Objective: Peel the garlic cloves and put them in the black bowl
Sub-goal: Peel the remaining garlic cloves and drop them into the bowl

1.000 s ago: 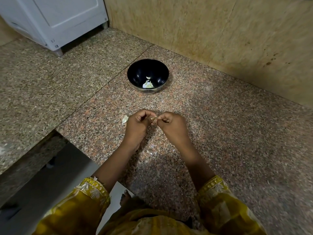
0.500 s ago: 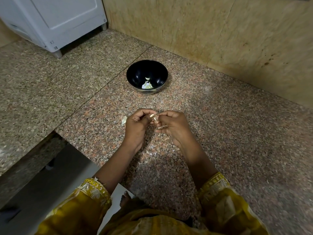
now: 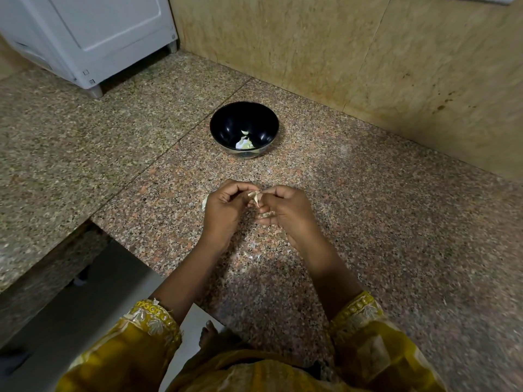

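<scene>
Papery tan skin is the thing to manage at this moment. The small pale garlic clove (image 3: 255, 197) hangs above the middle of the speckled pink-grey granite worktop (image 3: 396, 222), pinched at the fingertips of the left grip (image 3: 226, 206). The right grip (image 3: 285, 209) pinches a loose flap of its skin, the two grips almost touching. I judge the peel to be partly lifted and not yet off. To do it well, I would hold the clove firmly but without crushing it, and draw the flap along the clove's length, not straight up, so the skin comes away in one strip rather than tearing. I would then turn the clove a little in the left grip to reach whatever skin clings on the hidden side. A pale scrap shows under the lower fingers of the right grip, and I cannot tell whether it is skin or clove. Another whitish piece (image 3: 204, 203) lies on the worktop just beside the left grip. The round glossy black bowl (image 3: 226, 120) stands toward the far edge of the worktop, well apart from the grips, with a few peeled white garlic pieces (image 3: 244, 142) in its bottom. Only the bare clove should go there, so I would shed the skin first.
</scene>
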